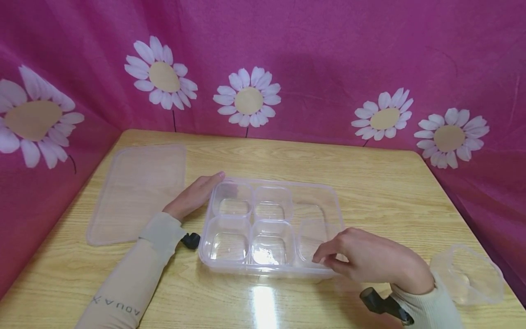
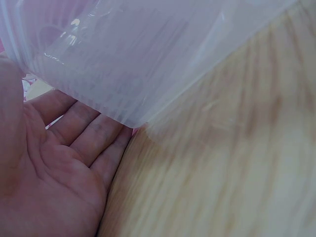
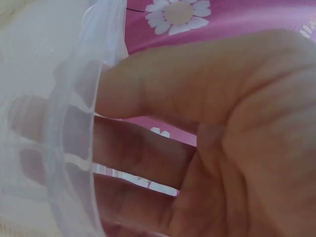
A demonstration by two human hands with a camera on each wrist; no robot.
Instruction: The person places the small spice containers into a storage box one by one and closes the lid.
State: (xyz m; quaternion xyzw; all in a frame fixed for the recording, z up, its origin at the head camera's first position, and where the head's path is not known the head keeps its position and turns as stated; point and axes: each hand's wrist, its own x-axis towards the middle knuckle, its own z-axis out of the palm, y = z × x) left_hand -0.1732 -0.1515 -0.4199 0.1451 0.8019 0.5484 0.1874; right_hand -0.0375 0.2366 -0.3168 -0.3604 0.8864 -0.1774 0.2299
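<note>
A large clear plastic box [image 1: 287,269] stands on the table, holding several small clear containers [image 1: 230,240] in two rows on its left. My left hand [image 1: 193,196] rests against the box's left end, fingers extended along it; the left wrist view shows its palm and fingers [image 2: 86,128] touching the translucent wall. At the box's front right, my right hand [image 1: 370,258] reaches over the rim, thumb and fingers bent at a small clear container [image 1: 312,237] inside. In the right wrist view, the right fingertips [image 3: 29,118] show blurred through a translucent wall.
A flat translucent lid [image 1: 139,196] lies on the table to the left. Another clear container [image 1: 468,276] sits near the table's right edge, beside the right sleeve. Pink flowered cloth [image 1: 308,91] surrounds the wooden table [image 1: 370,196] at the back and sides.
</note>
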